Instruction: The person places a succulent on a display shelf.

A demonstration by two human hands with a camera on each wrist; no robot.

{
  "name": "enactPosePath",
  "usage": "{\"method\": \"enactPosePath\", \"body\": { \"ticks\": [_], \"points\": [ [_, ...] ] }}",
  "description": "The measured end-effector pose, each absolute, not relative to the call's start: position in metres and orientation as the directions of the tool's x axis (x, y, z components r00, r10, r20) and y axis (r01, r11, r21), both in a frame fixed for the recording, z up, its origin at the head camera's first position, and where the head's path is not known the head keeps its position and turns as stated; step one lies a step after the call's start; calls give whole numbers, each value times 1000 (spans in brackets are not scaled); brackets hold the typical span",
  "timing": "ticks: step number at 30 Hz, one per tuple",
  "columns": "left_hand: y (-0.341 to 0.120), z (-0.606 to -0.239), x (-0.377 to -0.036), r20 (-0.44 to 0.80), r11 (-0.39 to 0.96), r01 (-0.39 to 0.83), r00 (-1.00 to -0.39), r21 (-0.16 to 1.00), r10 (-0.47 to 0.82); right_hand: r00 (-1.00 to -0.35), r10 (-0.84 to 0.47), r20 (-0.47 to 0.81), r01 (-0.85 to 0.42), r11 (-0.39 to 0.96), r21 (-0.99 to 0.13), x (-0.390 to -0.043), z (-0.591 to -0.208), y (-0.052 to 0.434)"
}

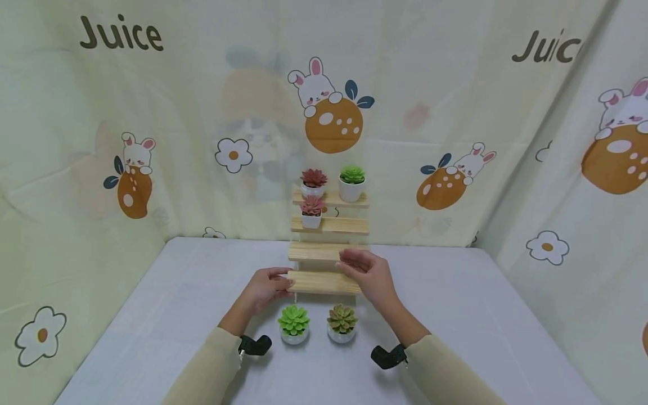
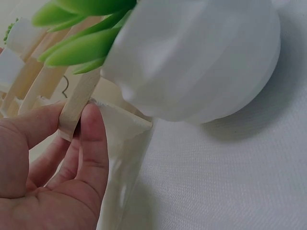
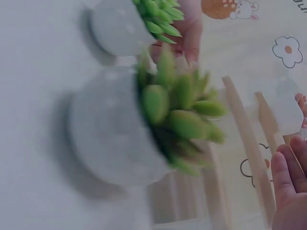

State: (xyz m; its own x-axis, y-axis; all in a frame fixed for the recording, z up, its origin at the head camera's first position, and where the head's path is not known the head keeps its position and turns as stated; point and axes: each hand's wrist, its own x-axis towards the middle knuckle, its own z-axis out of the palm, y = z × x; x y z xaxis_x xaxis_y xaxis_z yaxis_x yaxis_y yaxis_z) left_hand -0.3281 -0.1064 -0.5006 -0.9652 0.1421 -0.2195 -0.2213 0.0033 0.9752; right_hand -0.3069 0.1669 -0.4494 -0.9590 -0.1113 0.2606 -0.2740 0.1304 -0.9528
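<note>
Adjusting or steadying the tiered wooden stand (image 1: 349, 225) appears to be the step in hand. Clock positions take the middle of the stand, in the head view, as the dial centre.

1. Location. The stand is on the worktop (image 1: 430, 304), in front of the printed curtain (image 1: 187, 84).

2. Left hand (image 1: 265, 288), 8 o'clock. The fingers (image 2: 93, 143) pinch the left end of the lowest board (image 1: 324, 283). Grip the board end lightly; a hard pull would probably skew the frame.

3. Right hand (image 1: 372, 275), 4 o'clock. The fingers (image 3: 283, 177) are loosely extended, with nothing visibly held. Contact with the boards cannot be confirmed. For an even adjustment, support the right end before applying force at the left.

4. Load. The top tier carries a red plant (image 1: 313, 179) at 11 o'clock and a green plant (image 1: 351, 183) at 1 o'clock; the second tier carries a pink plant (image 1: 311, 211) at 11 o'clock. Move the stand slowly and level, as these pots could topple.

5. Clearance. A bright green plant (image 1: 293, 323) stands at 7 o'clock and an olive plant (image 1: 342, 320) between 5 and 6 o'clock. Route both wrists clear of them.
</note>
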Motion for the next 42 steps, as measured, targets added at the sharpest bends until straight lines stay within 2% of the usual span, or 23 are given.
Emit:
{"method": "enactPosePath", "body": {
  "ticks": [9,26,36,42],
  "points": [
    [-106,-501,-329,-213,3,-215,-966,977,148,-969,-108,224,-234,91,-968,-276,-472,179],
    [-107,-500,-327,-225,22,-224,-963,974,149,-981,-80,177,-184,105,-977,-234,-512,183],
    [-107,-501,-328,-234,0,-236,-961,972,151,-990,-142,-2,-12,95,-995,-217,-525,181],
    [-107,-502,-329,-234,-2,-236,-962,972,144,-982,-187,-10,-6,86,-996,-217,-528,180]
  ]
}}
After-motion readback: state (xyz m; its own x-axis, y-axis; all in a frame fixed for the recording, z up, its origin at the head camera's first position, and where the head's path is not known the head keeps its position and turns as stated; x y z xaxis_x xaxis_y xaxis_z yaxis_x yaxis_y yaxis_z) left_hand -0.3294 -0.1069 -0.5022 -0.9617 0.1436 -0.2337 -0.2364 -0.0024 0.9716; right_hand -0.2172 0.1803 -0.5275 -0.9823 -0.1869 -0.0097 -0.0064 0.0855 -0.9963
